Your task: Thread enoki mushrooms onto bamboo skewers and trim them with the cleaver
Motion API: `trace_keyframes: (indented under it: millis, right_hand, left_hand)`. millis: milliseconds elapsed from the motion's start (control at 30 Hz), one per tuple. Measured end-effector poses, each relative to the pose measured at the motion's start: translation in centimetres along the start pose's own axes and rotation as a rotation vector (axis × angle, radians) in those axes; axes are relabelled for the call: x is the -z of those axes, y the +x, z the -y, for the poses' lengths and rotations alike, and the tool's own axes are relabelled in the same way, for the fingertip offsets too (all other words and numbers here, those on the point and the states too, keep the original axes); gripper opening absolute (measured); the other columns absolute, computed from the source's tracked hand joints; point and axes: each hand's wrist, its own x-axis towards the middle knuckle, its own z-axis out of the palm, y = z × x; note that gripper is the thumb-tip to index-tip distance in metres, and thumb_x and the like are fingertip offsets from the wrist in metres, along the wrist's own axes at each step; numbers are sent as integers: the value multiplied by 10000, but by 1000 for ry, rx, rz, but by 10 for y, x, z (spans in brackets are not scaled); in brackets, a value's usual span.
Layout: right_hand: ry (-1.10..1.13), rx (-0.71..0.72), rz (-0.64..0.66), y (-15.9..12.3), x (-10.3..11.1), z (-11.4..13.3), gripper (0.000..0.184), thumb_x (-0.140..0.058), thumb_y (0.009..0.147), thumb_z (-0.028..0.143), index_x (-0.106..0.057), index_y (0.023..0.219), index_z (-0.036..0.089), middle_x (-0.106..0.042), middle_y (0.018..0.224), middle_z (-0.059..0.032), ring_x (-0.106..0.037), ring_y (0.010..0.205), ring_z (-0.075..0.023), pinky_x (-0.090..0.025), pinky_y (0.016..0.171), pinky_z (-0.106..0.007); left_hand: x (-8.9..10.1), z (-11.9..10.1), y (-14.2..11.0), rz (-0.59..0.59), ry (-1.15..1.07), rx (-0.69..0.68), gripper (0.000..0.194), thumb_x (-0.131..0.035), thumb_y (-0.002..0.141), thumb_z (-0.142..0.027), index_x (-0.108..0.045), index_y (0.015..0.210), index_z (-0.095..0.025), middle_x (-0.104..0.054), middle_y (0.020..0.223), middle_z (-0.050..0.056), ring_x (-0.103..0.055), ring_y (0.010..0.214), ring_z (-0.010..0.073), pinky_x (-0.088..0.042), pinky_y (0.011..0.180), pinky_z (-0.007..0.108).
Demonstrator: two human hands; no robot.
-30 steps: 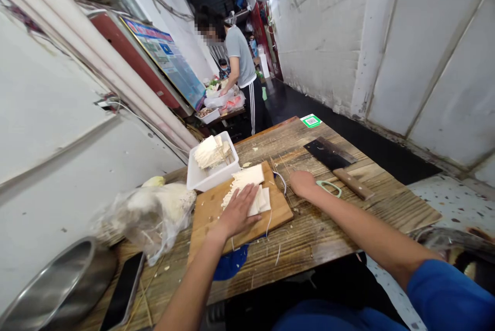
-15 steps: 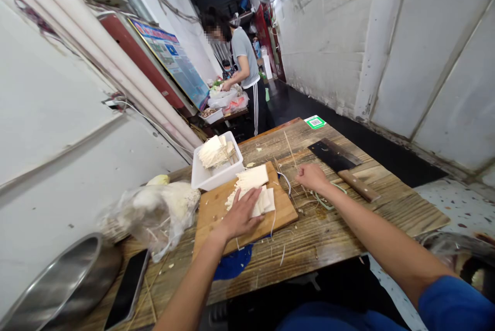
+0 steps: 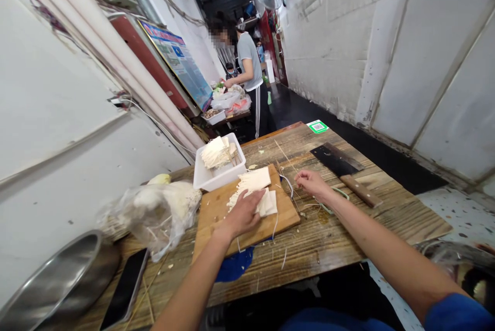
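A wooden cutting board [image 3: 214, 217] carries pale, flattened bundles of enoki mushrooms [image 3: 255, 178], with frayed tips to the left and smooth slabs to the right. My left hand [image 3: 243, 212] lies over the nearer bundle, fingers drawn together and bent on it; its thumb is partly hidden. Right of the board, above the table, my right hand [image 3: 311, 181] is closed in a pinch on a thin bamboo skewer [image 3: 285, 153], which points up and left. More skewers lie by the board's right edge. Skewered bundles sit in a white plastic tray [image 3: 209, 182] behind the board.
A cleaver [image 3: 336, 160] lies right of my right hand. Left of the board are a plastic bag of mushrooms [image 3: 158, 212], a phone [image 3: 126, 287] and a steel bowl [image 3: 65, 279]. A blue cloth [image 3: 235, 266] shows under the board. Farther back, a person [image 3: 249, 58] stands at another table.
The skewer in my right hand has tipped further left. The fingers of my left hand have drawn closer together on the mushrooms. The view has shifted slightly.
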Motion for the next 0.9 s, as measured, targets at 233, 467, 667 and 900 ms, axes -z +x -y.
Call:
trace_keyframes:
  millis: [233,467,667,900]
  right_hand:
    - [-64,119,169,-13,-20,-1,344,-492,798,364,-669,954,113,-580,560,22,-484,486,-104,-362,487,-205]
    - [-253,206,216,-17,-49,8,302,-490,839,327,-703,732,141,-552,544,24,-488,549,-119,-329,516,-207]
    - [-416,197,190,-10,-66,22,316,-590,771,244,-705,1059,186,-643,644,4,-540,584,-133,-355,559,-218]
    - [-505,180,208,-2,-76,33,261,-622,734,217,-738,967,195,-678,673,-10,-584,643,-154,-374,585,-226]
  left_hand:
    - [-15,0,-5,-144,-49,58,848,-448,703,-65,-90,1472,-92,-285,1506,187,-339,1356,272,-285,1122,491]
    - [-26,-12,-14,-231,51,195,651,-473,732,-89,-368,1374,-76,-428,1413,206,-380,1322,312,-350,1083,516]
    - [-29,-6,-19,-210,51,108,566,-424,785,-79,-422,1349,-131,-501,1377,147,-405,1319,257,-298,1110,539]
    - [-31,11,-12,-225,-12,53,441,-378,885,-143,-475,1316,-154,-525,1362,134,-463,1281,229,-373,1078,481]
